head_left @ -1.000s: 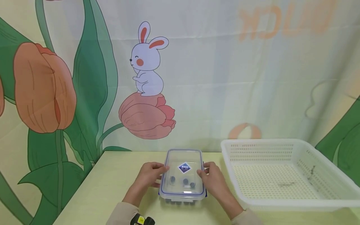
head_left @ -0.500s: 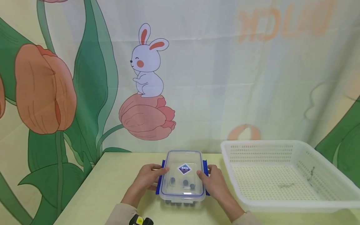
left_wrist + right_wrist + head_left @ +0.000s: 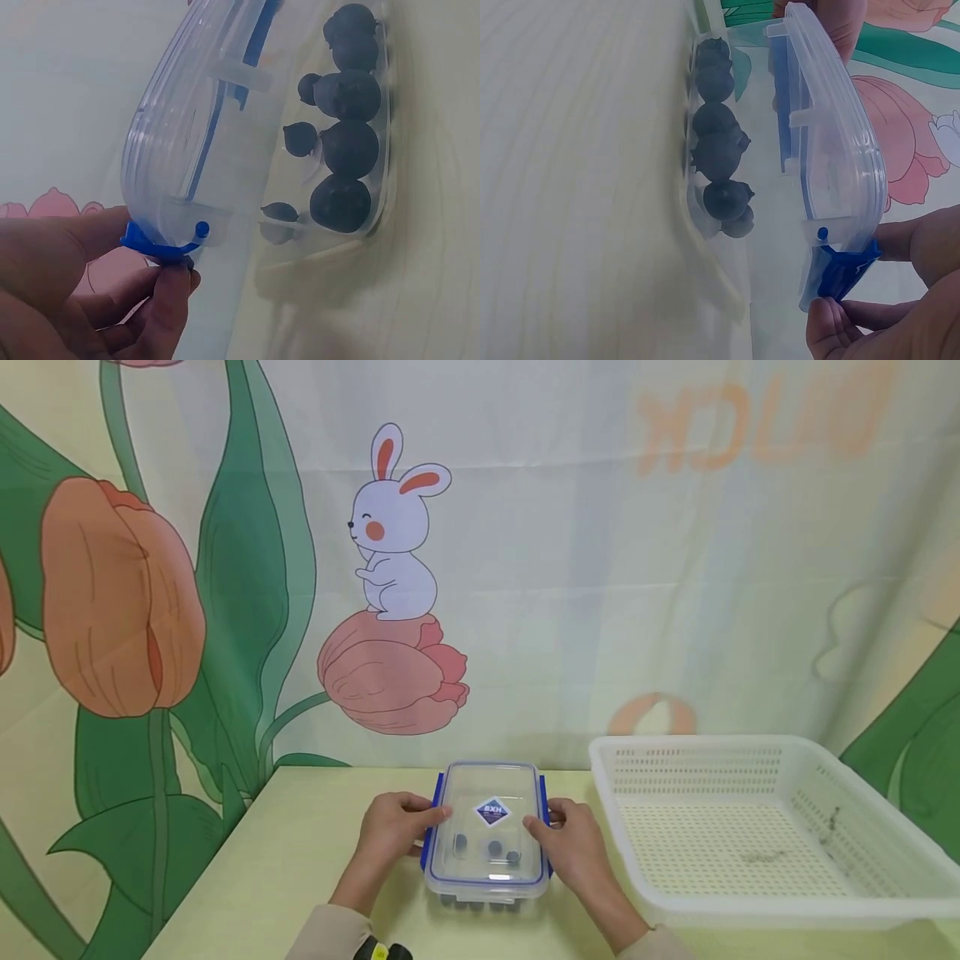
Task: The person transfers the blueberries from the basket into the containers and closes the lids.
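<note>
A clear food container (image 3: 487, 781) with a blue seal and a diamond-shaped label lies on the table, its lid on. Dark round fruits (image 3: 349, 148), looking like blueberries, show through its wall. My left hand (image 3: 390, 831) is at its left side; the thumb lies on the lid edge and the fingers are at the left blue latch (image 3: 161, 246), which juts from the lid rim. On the opposite side my right hand (image 3: 572, 843) does likewise: thumb on the lid, fingertips against the underside of the right blue latch (image 3: 844, 271).
To the right stands a large white perforated basket (image 3: 757, 906), with no objects seen in it. The pale yellow table (image 3: 277, 860) runs back to a curtain (image 3: 540, 610) printed with tulips and a rabbit. A black wrist device (image 3: 382, 950) shows near my left sleeve.
The blue latches, mostly hidden a second ago, stood out sideways half a second ago and are now swung up closer to the lid rim. The container has stayed in place.
</note>
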`<state>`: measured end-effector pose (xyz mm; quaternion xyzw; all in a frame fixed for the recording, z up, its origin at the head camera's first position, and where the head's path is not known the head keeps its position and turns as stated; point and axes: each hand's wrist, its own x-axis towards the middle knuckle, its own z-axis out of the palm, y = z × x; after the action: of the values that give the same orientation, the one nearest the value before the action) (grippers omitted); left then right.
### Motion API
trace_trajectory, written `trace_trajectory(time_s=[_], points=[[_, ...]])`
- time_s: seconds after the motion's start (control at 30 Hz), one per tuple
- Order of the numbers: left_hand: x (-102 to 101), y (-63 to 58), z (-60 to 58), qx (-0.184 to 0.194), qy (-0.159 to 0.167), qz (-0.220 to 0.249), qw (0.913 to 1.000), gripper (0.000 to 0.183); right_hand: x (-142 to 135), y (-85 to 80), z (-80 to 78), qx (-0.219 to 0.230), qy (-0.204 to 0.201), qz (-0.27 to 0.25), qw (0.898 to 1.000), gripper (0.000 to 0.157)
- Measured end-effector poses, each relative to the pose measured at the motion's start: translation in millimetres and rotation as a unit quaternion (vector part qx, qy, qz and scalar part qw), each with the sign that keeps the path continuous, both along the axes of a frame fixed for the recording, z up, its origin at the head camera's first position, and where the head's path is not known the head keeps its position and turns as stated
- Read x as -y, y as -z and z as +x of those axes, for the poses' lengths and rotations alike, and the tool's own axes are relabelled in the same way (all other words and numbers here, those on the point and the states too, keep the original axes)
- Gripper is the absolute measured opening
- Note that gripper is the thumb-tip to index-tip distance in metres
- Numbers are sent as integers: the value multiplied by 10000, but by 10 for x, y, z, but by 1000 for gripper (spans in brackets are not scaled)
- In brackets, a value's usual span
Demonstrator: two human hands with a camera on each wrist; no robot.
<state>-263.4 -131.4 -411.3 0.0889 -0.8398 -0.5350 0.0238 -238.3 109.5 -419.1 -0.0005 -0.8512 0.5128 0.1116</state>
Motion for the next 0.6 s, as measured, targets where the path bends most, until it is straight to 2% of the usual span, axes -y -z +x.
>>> trace_trajectory(time_s=[0.23, 0.6], points=[[-42, -35, 20, -158, -131, -426, 9989, 28, 3, 1, -2, -33, 130, 138, 9998, 47], [-70, -50, 21, -275, -222, -624, 9974, 25, 33, -20, 24, -246, 152, 304, 9991, 43]])
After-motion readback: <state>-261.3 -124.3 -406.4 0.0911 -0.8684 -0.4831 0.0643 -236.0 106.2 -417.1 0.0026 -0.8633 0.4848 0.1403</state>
